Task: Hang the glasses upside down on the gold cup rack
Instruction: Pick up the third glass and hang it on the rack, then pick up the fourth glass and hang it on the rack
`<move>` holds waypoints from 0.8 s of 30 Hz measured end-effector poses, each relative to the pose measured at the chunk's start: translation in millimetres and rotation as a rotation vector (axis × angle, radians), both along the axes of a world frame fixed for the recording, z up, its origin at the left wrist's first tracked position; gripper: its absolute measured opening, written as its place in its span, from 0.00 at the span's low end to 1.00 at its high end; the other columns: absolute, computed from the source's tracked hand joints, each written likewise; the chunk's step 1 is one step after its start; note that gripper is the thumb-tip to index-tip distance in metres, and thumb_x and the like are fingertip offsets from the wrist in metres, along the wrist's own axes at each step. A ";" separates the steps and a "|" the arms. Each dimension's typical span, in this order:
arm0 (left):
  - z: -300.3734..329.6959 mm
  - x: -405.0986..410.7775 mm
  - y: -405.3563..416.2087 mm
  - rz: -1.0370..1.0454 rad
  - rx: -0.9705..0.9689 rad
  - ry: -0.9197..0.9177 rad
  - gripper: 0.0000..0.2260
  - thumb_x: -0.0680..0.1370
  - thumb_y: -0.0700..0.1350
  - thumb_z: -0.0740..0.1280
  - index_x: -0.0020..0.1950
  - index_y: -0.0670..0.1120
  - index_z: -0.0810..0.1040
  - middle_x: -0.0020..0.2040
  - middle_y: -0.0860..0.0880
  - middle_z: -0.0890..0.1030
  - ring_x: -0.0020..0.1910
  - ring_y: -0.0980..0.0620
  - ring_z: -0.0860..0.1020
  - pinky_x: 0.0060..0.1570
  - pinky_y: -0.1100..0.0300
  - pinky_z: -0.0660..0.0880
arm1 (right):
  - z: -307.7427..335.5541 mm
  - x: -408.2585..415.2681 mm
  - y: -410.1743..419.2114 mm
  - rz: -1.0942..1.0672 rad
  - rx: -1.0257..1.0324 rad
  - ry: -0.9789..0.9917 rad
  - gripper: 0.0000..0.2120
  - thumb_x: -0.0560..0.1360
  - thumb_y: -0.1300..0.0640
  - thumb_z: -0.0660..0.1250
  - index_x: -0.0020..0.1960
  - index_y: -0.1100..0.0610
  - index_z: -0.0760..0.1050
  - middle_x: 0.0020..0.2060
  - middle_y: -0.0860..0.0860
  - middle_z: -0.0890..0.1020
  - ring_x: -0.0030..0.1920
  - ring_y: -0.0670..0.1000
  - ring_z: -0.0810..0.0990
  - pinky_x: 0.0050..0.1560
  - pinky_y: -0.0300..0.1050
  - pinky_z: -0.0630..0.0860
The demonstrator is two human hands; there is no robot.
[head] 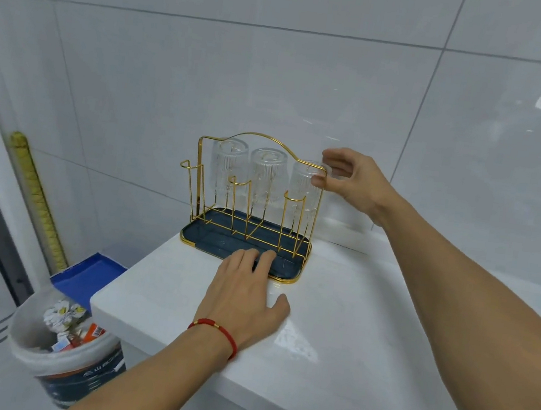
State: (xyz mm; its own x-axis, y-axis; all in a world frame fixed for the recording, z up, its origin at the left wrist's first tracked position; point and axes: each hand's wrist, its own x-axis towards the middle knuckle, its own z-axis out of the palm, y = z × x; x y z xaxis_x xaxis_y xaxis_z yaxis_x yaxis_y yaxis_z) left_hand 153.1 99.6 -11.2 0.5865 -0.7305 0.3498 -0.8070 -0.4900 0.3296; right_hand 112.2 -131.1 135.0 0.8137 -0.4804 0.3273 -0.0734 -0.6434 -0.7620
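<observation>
The gold cup rack (201, 147) with a dark blue tray base (210, 236) stands at the back of a white counter. Three ribbed clear glasses hang upside down on its rear pegs: left glass (228, 165), middle glass (266, 173), right glass (302, 185). My right hand (351, 181) pinches the upturned base of the right glass at the rack's right end. The three front pegs carry nothing. My left hand (246, 301) lies flat on the counter, fingertips resting on the tray's front edge; a red cord is on that wrist.
The white counter (365, 337) ends at a left edge with a drop. Below left stand a white bucket (46, 357) full of rubbish, a blue box (87, 278) and a yellow pole (36, 198). A tiled wall rises close behind the rack.
</observation>
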 end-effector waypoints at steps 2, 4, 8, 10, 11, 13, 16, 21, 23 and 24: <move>1.1 -0.3 1.2 -0.010 -0.015 0.007 0.33 0.75 0.61 0.60 0.78 0.49 0.60 0.70 0.49 0.71 0.70 0.48 0.66 0.73 0.51 0.66 | -11.3 -15.2 2.3 -0.093 -0.005 -0.086 0.25 0.77 0.56 0.77 0.72 0.57 0.76 0.65 0.53 0.82 0.64 0.51 0.81 0.68 0.47 0.78; 3.7 -0.8 1.6 -0.012 -0.018 0.008 0.33 0.75 0.60 0.62 0.78 0.49 0.60 0.70 0.49 0.71 0.70 0.48 0.66 0.72 0.50 0.67 | -27.3 -38.6 6.0 -0.178 0.046 -0.176 0.16 0.80 0.58 0.71 0.67 0.57 0.79 0.57 0.51 0.86 0.59 0.51 0.84 0.63 0.54 0.82; 10.8 -5.8 4.8 -0.045 -0.028 -0.032 0.27 0.76 0.57 0.64 0.73 0.49 0.67 0.67 0.50 0.75 0.67 0.48 0.70 0.69 0.51 0.68 | -62.8 -108.8 19.8 -0.251 0.021 -0.141 0.12 0.80 0.64 0.64 0.59 0.55 0.82 0.43 0.46 0.90 0.47 0.48 0.87 0.55 0.52 0.84; 14.3 -9.5 8.3 -0.095 -0.043 -0.037 0.23 0.77 0.55 0.65 0.70 0.49 0.71 0.65 0.51 0.77 0.65 0.50 0.72 0.66 0.52 0.71 | -76.4 -149.1 24.4 -0.280 -0.023 -0.074 0.13 0.80 0.66 0.63 0.56 0.54 0.83 0.43 0.45 0.90 0.46 0.44 0.87 0.55 0.49 0.83; 16.4 -10.8 10.0 -0.116 -0.047 -0.033 0.22 0.77 0.54 0.65 0.69 0.49 0.72 0.64 0.51 0.78 0.64 0.50 0.72 0.65 0.53 0.72 | -80.7 -169.4 25.1 -0.302 -0.028 -0.054 0.14 0.80 0.67 0.64 0.55 0.52 0.83 0.45 0.44 0.89 0.47 0.42 0.86 0.54 0.46 0.82; 20.4 -14.0 12.7 -0.136 -0.058 -0.040 0.20 0.77 0.53 0.66 0.68 0.49 0.74 0.63 0.51 0.79 0.63 0.50 0.73 0.63 0.52 0.73 | -85.1 -208.9 23.7 -0.375 -0.045 -0.054 0.14 0.80 0.66 0.65 0.54 0.49 0.83 0.49 0.40 0.88 0.47 0.37 0.84 0.49 0.36 0.79; 23.2 -32.1 6.0 -0.152 -0.156 -0.016 0.19 0.75 0.51 0.66 0.64 0.48 0.77 0.61 0.51 0.80 0.63 0.49 0.74 0.64 0.49 0.72 | -89.3 -263.1 16.5 -0.623 -0.094 -0.131 0.14 0.79 0.67 0.65 0.54 0.50 0.83 0.53 0.41 0.84 0.45 0.38 0.81 0.44 0.31 0.73; 21.2 -118.6 -57.9 -0.336 -0.260 0.091 0.14 0.78 0.46 0.68 0.63 0.47 0.77 0.63 0.50 0.78 0.67 0.47 0.72 0.66 0.53 0.69 | -107.9 -322.5 10.7 -0.895 -0.159 -0.073 0.13 0.77 0.68 0.67 0.58 0.57 0.80 0.56 0.54 0.81 0.50 0.53 0.80 0.55 0.48 0.75; 22.5 -159.7 -88.0 -0.440 -0.225 0.095 0.17 0.78 0.48 0.67 0.67 0.48 0.75 0.66 0.51 0.77 0.69 0.49 0.69 0.65 0.56 0.66 | -118.0 -338.5 12.2 -0.958 -0.207 -0.051 0.11 0.77 0.66 0.67 0.59 0.57 0.79 0.55 0.53 0.80 0.53 0.54 0.80 0.54 0.50 0.75; 23.1 -177.2 -99.9 -0.485 -0.215 0.087 0.18 0.78 0.49 0.66 0.68 0.49 0.74 0.67 0.51 0.76 0.70 0.50 0.68 0.65 0.57 0.64 | -122.9 -344.9 13.4 -0.996 -0.226 -0.053 0.10 0.78 0.65 0.68 0.58 0.58 0.78 0.54 0.54 0.79 0.54 0.55 0.80 0.53 0.50 0.75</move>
State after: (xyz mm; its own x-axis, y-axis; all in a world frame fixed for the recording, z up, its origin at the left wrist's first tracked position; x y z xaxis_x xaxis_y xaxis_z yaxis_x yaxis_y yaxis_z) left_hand -24.1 -0.3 11.9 0.2334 -0.8418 0.4867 -0.8889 0.0182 0.4577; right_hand -232.7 -117.7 12.1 0.0599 -0.8532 0.5182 -0.6231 -0.4375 -0.6483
